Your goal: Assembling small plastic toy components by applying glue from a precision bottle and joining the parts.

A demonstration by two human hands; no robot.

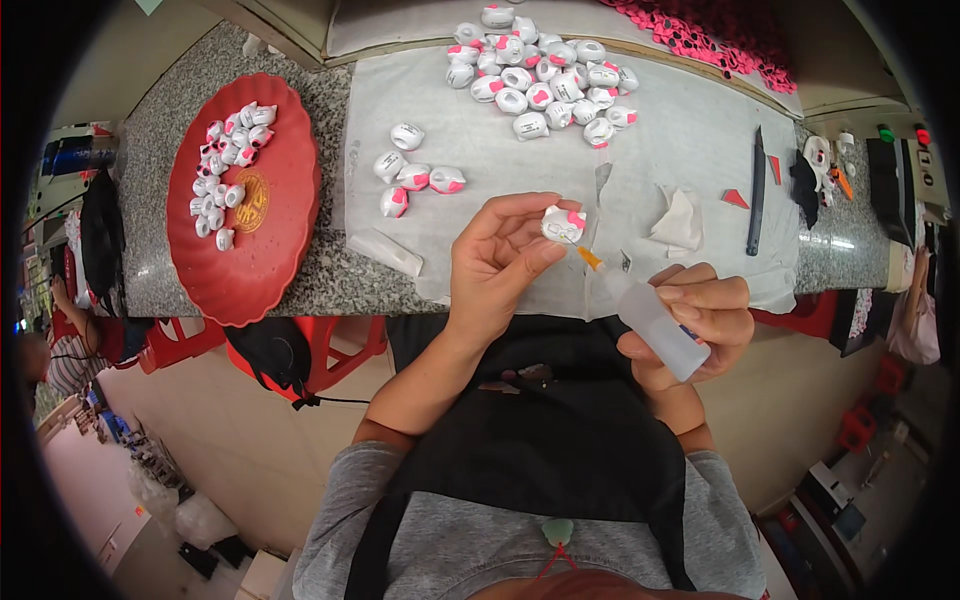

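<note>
Head view showed the left hand (497, 262) pinching a small white-and-pink figurine (563, 224) in its fingertips above the table edge, while the right hand (694, 322) gripped a glue bottle (650, 318), its long axis slanting up-left, orange nozzle (590, 258) just below the figurine.

Free room, desk (330, 280):
- Near edge, centre: taken up by the left hand (497, 265) with a small white-and-pink figure (563, 225), and the right hand (690, 325) with a squeeze bottle (650, 315); nozzle almost touching the figure.
- Left end: red tray (285, 215) overhangs the near edge, small white pieces piled on its far half.
- Middle, left of the hands: four loose figures (415, 170); open sheet lies between them and the far heap.
- Far edge, centre: heap of figures (540, 75).
- Right of the hands: crumpled tissue (680, 220), then a dark blade-like tool (757, 195); bare sheet between heap and tool.
- Right end: cluttered with small items.
</note>
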